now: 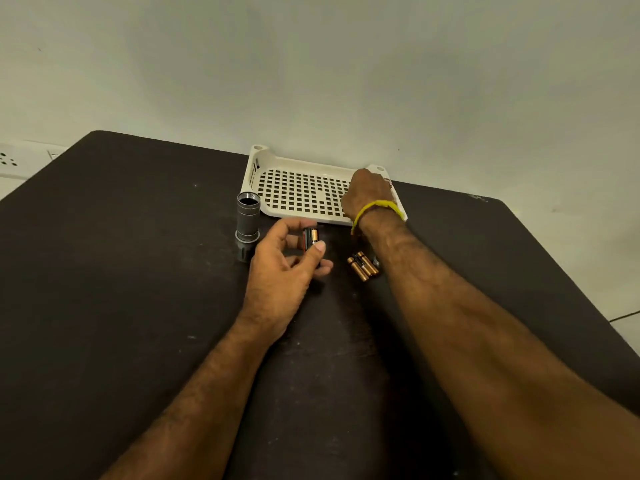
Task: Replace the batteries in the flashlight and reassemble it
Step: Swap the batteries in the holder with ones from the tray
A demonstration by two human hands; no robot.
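The flashlight (248,225) stands on its head on the dark table (121,271), its threaded end open at the top and dark inside; I cannot tell whether anything is in the barrel. Just to its right, the left hand (287,268) is raised a little off the table, thumb and fingers curled round a battery holder (310,238) with copper-and-black cells showing in it. The thumb tip presses the holder's near side and the fingers wrap the far side, so the grip is closed on it.

The right hand (367,195) reaches further back, over the right part of a white tray (298,192) with a perforated floor. Its fingers are turned away from me and hidden by the back of the hand, so whether it holds anything cannot be told. A yellow band (377,210) circles that wrist. The part of the tray floor that shows is bare.

Between the two forearms, loose batteries (362,265) lie side by side on the table, touching. A small metal piece (376,262) peeks out beside them, mostly hidden by the right arm.
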